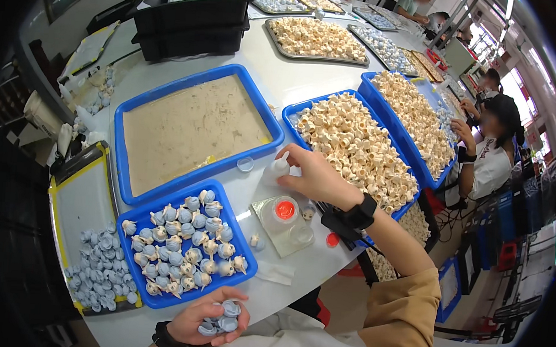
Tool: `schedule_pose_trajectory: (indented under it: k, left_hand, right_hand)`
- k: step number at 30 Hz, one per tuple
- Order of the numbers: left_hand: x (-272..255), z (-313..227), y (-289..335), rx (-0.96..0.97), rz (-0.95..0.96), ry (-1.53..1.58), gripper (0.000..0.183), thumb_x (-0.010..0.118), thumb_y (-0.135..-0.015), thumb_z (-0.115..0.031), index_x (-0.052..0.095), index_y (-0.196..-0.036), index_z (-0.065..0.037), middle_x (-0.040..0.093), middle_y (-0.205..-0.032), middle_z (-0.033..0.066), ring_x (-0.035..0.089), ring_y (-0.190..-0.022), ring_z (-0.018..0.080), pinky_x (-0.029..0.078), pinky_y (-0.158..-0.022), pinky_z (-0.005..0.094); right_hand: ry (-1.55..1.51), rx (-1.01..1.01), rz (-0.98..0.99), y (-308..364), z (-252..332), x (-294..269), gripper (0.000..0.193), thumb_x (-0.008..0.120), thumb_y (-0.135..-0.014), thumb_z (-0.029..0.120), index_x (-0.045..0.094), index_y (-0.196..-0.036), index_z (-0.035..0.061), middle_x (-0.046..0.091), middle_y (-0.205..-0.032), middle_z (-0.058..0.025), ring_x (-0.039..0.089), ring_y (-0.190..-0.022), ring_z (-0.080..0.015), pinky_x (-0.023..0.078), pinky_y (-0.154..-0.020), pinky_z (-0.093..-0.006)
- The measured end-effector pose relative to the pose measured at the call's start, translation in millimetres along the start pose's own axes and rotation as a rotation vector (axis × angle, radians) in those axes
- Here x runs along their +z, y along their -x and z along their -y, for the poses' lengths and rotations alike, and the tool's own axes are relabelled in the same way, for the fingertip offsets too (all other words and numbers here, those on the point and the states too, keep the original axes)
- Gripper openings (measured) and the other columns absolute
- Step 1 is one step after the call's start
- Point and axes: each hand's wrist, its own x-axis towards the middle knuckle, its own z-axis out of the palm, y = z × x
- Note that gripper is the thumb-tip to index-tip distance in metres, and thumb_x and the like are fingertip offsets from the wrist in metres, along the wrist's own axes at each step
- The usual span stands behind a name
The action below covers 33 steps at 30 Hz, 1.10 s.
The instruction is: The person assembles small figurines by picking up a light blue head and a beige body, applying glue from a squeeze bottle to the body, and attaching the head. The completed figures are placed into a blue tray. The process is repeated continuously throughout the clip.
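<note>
My left hand (189, 323) is closed around several small grey-blue cup-shaped pieces (227, 323), cradled in the palm near the front edge of the table. My right hand (322, 177) pinches a small white bottle (277, 169) by its upper part, above the tabletop. Just below it stands a clear jar with red contents (285, 209), on a pale square pad (269, 226). One small blue-and-cream piece (257, 242) lies alone on the table. Left of it, a blue tray (238, 225) holds many small cream figure heads with grey-blue parts fitted on.
A larger blue tray (120, 159) with a sandy layer lies behind. Blue trays of cream pieces (348, 146) fill the right side. A heap of grey-blue pieces (100, 268) lies at the left. Black bins (191, 27) stand at the back. A co-worker (493, 147) sits at right.
</note>
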Motion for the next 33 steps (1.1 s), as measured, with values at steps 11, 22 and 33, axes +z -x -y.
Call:
schedule_pose_trajectory:
  k: [11, 22, 33]
  left_hand:
    - [-2.4, -0.2, 6.4, 0.146, -0.100, -0.035, 0.034, 0.046, -0.087, -0.028, 0.040, -0.110, -0.003, 0.054, -0.090, 0.0182, 0.052, -0.062, 0.0173, 0.040, -0.046, 0.0227]
    - [-5.2, 3.8, 6.7, 0.076, -0.086, 0.083, 0.043, 0.044, -0.088, -0.028, 0.040, -0.116, 0.005, 0.054, -0.087, 0.0154, 0.051, -0.058, 0.0148, 0.041, -0.048, 0.0231]
    - [-1.0, -1.6, 5.6, -0.014, -0.110, 0.048, 0.040, 0.044, -0.089, -0.021, 0.038, -0.121, 0.003, 0.056, -0.086, 0.0136, 0.051, -0.060, 0.0125, 0.041, -0.049, 0.0212]
  right_hand:
    - [0.441, 0.249, -0.212, 122.8, -32.0, -83.1, 0.034, 0.064, -0.076, 0.016, 0.054, -0.107, 0.0044, 0.054, -0.094, -0.0121, 0.057, -0.071, -0.0230, 0.046, -0.063, -0.0311]
    - [0.419, 0.289, -0.372, 125.4, -59.0, -53.8, 0.027, 0.070, -0.069, 0.011, 0.055, -0.090, 0.0034, 0.050, -0.085, -0.0105, 0.054, -0.066, -0.0210, 0.044, -0.059, -0.0303]
    - [0.231, 0.228, -0.559, 130.9, -49.6, -51.0, 0.022, 0.065, -0.066, 0.003, 0.047, -0.080, 0.0013, 0.057, -0.089, -0.0069, 0.051, -0.070, -0.0135, 0.042, -0.057, -0.0251]
